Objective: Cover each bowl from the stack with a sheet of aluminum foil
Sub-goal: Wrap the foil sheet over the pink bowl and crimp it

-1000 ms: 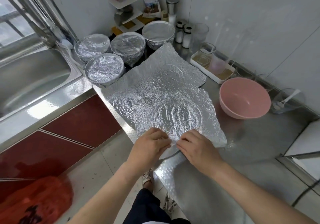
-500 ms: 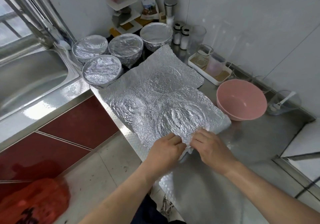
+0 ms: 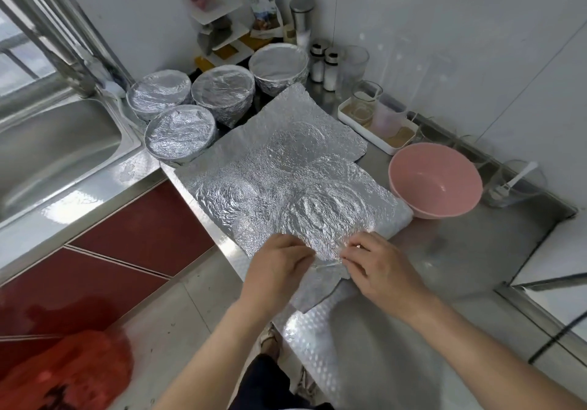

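Crinkled aluminum foil sheets (image 3: 279, 171) lie overlapped on the steel counter, with round bowl marks pressed into them. My left hand (image 3: 278, 270) and my right hand (image 3: 378, 270) pinch the near edge of the top sheet, fingertips close together. A pink bowl (image 3: 435, 181) stands uncovered to the right of the foil. Several foil-covered bowls sit behind it: one (image 3: 179, 134) nearest the sink, one (image 3: 158, 92) behind that, one (image 3: 224, 90) in the middle and one (image 3: 278, 65) at the back.
A steel sink (image 3: 57, 149) lies at the left. A white tray with glass cups (image 3: 374, 120), shakers (image 3: 324, 63) and a rack stand along the tiled wall. A glass with a spoon (image 3: 514, 184) sits right of the pink bowl. A red bag (image 3: 66, 374) lies on the floor.
Both hands have shifted right along the near edge of the top foil sheet, still pinching it. The sheet's near edge has slid toward the counter front.
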### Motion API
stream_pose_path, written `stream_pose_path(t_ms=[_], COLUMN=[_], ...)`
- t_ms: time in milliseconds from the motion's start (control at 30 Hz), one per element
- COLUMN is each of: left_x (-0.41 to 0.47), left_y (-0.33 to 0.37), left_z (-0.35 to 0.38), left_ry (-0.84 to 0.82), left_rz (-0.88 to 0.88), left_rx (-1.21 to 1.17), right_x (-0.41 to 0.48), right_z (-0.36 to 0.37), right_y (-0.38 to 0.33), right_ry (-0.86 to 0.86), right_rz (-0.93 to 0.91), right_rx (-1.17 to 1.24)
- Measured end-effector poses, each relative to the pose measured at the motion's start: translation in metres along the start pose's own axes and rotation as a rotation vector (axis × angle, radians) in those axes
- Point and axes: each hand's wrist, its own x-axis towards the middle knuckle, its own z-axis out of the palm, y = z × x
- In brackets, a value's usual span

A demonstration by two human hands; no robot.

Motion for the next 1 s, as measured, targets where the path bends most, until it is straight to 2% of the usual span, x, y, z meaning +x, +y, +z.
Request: stream_pose_path(t_ms=[167,267,400,600,867,1000], left_x=[-0.007,-0.005,-0.001,0.003,-0.001,-0.003], left_y=[-0.011,-0.013,-0.013,-0.009,0.016,0.026], left_z=[-0.004,-0.002,0.003,0.018,0.039,0.037], left_ry=[-0.130,-0.125,-0.124,-0.113,-0.138,-0.145], left_rz=[0.108,0.136,0.238,0.293,0.176,0.125], left_rx=[0.073,0.096,0.155,0.235,0.266,0.261], right_x=[-0.001,-0.001,0.003,0.014,0.013,0.014], right_z=[0.020,0.027,0.023,0.010,0.004,0.007], right_y=[0.001,0.008,0.009,0.021,0.039,0.036], right_ry=[-0.050,-0.097,-0.055,-0.052,-0.059,-0.057], right_rz=[-0.085,-0.118,-0.175,-0.326,-0.317,-0.243], right_rx=[-0.055,-0.141,-0.211,-0.238,-0.268,-0.192])
